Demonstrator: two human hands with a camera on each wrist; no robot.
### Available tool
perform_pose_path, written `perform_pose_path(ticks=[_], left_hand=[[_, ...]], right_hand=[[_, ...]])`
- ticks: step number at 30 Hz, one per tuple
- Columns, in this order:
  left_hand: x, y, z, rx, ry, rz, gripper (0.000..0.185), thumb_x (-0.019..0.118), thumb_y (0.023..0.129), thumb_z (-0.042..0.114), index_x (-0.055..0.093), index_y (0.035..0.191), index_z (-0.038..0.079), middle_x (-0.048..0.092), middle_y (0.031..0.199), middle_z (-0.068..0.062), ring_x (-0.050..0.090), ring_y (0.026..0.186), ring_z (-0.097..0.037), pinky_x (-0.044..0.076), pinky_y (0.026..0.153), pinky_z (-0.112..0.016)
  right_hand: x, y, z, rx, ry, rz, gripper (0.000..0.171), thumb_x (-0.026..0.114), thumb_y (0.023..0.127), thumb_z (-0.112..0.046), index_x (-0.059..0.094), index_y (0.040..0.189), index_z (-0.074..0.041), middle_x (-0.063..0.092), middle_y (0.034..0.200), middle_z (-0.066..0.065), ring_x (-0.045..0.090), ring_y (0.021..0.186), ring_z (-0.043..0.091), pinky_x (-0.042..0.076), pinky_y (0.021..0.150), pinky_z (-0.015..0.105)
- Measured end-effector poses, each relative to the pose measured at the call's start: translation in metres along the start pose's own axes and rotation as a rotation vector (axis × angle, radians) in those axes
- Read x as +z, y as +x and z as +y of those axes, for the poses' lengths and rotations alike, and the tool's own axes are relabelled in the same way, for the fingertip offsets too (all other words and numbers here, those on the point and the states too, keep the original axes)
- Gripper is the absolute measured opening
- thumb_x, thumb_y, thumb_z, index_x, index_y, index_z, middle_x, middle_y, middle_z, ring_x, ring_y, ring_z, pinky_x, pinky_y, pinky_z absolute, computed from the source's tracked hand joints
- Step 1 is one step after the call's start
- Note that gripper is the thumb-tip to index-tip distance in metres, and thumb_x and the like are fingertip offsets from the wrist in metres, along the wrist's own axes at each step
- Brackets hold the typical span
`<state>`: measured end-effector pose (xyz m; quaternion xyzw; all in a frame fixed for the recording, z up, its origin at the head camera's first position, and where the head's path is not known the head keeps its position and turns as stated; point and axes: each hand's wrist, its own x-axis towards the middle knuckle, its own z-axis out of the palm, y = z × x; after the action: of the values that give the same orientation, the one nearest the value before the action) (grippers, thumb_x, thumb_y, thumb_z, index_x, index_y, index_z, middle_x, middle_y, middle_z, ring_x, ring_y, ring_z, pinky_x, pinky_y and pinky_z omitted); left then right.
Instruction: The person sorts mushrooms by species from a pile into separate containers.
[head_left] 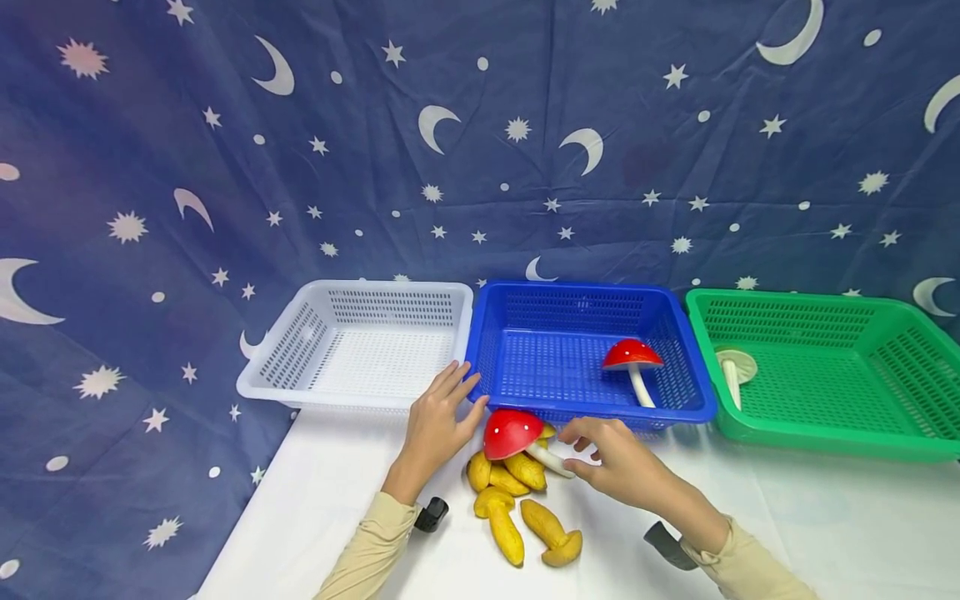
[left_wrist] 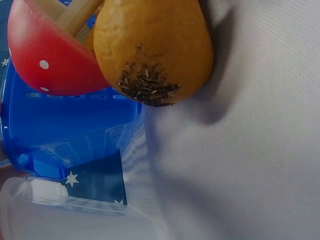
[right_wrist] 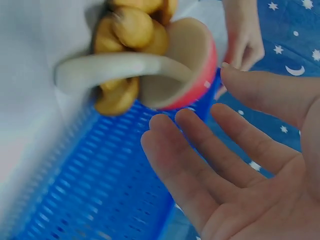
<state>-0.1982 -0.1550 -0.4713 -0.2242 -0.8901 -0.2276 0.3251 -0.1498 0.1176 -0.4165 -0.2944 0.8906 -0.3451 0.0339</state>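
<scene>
A toy mushroom with a white-dotted red cap and a pale stem lies on a pile of yellow toy mushrooms. Near the stem's end is my right hand; in the right wrist view its fingers are spread, with nothing between them and the thumb. My left hand reaches to where the white basket and blue basket meet, its fingertips right at their rims. Two more yellow mushrooms lie in front of the pile.
Inside the blue basket leans another red-capped mushroom. A green basket on the right contains a pale mushroom. Behind the baskets hangs a dark blue cloth with moons and stars. White cloth covers the table.
</scene>
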Motion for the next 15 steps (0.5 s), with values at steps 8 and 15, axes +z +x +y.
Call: perform_pose_path(ticks=[8,15], left_hand=[[0.000,0.000,0.000,0.009,0.005,0.008,0.035,0.067,0.086,0.029,0.071,0.109,0.004,0.062,0.122,-0.013,0.053,0.120,-0.031,0.048,0.093,-0.043],[0.001,0.001,0.001,-0.005,-0.004,-0.004,0.036,0.066,0.086,0.030,0.070,0.111,0.004,0.062,0.123,-0.013,0.052,0.122,-0.030,0.047,0.094,-0.043]], right_hand=[[0.029,-0.003,0.012,-0.006,-0.061,-0.003,0.028,0.075,0.078,-0.008,0.066,0.104,-0.003,0.066,0.100,0.007,0.062,0.087,0.022,0.055,0.071,0.034],[0.049,0.000,0.027,0.012,-0.106,0.066,0.033,0.077,0.075,-0.007,0.064,0.106,-0.004,0.063,0.094,0.005,0.059,0.078,0.017,0.052,0.063,0.028]])
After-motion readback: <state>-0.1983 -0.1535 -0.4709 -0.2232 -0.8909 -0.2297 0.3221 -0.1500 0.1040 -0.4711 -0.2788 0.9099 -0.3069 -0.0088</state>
